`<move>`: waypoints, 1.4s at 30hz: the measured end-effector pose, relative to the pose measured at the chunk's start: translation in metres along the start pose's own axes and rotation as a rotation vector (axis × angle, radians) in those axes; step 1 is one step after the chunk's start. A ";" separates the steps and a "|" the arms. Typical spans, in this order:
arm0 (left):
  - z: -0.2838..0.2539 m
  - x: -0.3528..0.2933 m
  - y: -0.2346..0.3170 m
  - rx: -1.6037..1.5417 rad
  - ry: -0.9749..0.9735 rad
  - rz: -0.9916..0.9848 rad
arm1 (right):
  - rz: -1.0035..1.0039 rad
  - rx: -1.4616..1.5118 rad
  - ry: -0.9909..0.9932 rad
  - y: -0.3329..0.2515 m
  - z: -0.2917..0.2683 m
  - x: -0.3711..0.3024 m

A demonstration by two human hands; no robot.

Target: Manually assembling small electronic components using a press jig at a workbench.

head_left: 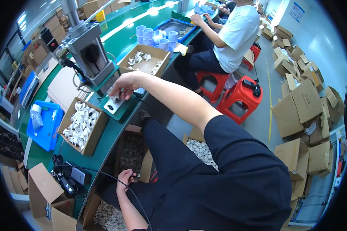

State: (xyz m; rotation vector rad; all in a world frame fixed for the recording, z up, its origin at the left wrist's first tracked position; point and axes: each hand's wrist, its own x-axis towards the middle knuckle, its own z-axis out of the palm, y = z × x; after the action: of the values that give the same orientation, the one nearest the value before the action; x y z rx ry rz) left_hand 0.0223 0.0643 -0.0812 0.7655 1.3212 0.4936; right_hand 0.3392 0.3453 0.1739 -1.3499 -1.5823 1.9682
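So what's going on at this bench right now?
A seated person's right hand reaches onto the small plate under a bench press machine, apparently touching a part there. The left hand rests low by the lap, near a black cable. A cardboard box of white parts sits beside the press. A co-worker works further along.

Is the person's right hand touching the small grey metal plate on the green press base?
Touching: the head view shows the right hand with fingertips pressed onto the small grey metal plate.

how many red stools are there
2 show clearly: one red stool under the seated person in the white shirt, one empty red stool beside it. A third red shape farther back may be another.
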 end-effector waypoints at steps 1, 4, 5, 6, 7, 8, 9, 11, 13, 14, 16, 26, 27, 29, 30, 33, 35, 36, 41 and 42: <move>0.001 0.000 -0.003 0.004 -0.008 -0.005 | -0.015 0.012 0.001 0.004 0.000 -0.003; 0.004 -0.004 -0.009 0.019 0.006 -0.019 | -0.030 0.025 -0.027 0.014 -0.002 -0.008; 0.003 -0.005 -0.011 0.028 0.014 -0.032 | -0.031 0.032 -0.037 0.011 0.000 -0.011; 0.002 -0.006 -0.012 0.037 0.022 -0.046 | -0.037 0.025 -0.054 0.008 0.001 -0.014; -0.001 -0.003 -0.010 0.030 0.038 -0.045 | -0.071 -0.050 -0.012 0.005 0.000 -0.016; -0.001 -0.002 -0.011 0.044 0.035 -0.035 | -0.098 -0.115 0.030 0.004 0.005 -0.022; -0.001 0.000 -0.011 0.058 0.032 -0.026 | -0.125 -0.179 0.072 0.003 0.012 -0.024; 0.001 0.000 -0.013 0.073 0.023 -0.024 | -0.123 -0.221 0.079 -0.001 0.016 -0.029; 0.002 0.004 -0.011 0.079 0.021 -0.023 | -0.128 -0.319 0.124 -0.003 0.014 -0.035; 0.003 0.007 -0.009 0.085 0.013 -0.017 | -0.123 -0.318 0.134 0.000 0.013 -0.034; 0.002 0.013 -0.010 0.093 -0.006 -0.017 | -0.176 -0.235 0.058 0.008 0.005 -0.026; 0.006 0.004 -0.011 0.143 0.009 -0.004 | -0.001 -0.081 -0.030 0.005 -0.002 -0.006; 0.006 0.005 -0.010 0.145 0.012 -0.004 | -0.013 -0.021 -0.037 0.008 -0.002 -0.005; 0.005 0.005 -0.008 0.155 0.020 -0.006 | -0.023 -0.019 -0.051 0.010 -0.002 -0.003; 0.003 0.004 -0.010 0.154 0.022 -0.007 | -0.035 -0.012 -0.059 0.011 -0.003 -0.002; 0.000 0.002 -0.016 0.097 0.005 0.010 | -0.122 -0.039 -0.066 0.016 0.000 -0.006; -0.003 0.002 -0.016 0.091 0.004 0.007 | -0.273 -0.110 -0.041 0.021 0.000 -0.021; -0.004 0.004 -0.015 0.079 0.004 0.006 | -0.277 -0.089 -0.008 0.025 -0.003 -0.024; -0.006 0.013 -0.013 0.045 -0.011 0.010 | -0.529 0.021 0.302 0.044 -0.014 -0.031; -0.009 0.014 -0.014 0.111 -0.053 -0.004 | -0.553 -0.016 0.403 0.051 -0.010 -0.036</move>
State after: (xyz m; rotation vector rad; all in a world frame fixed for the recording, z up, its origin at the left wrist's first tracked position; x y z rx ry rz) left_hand 0.0149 0.0669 -0.1016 0.8622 1.3087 0.3965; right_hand 0.3820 0.3076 0.1465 -1.0701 -1.5543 1.2711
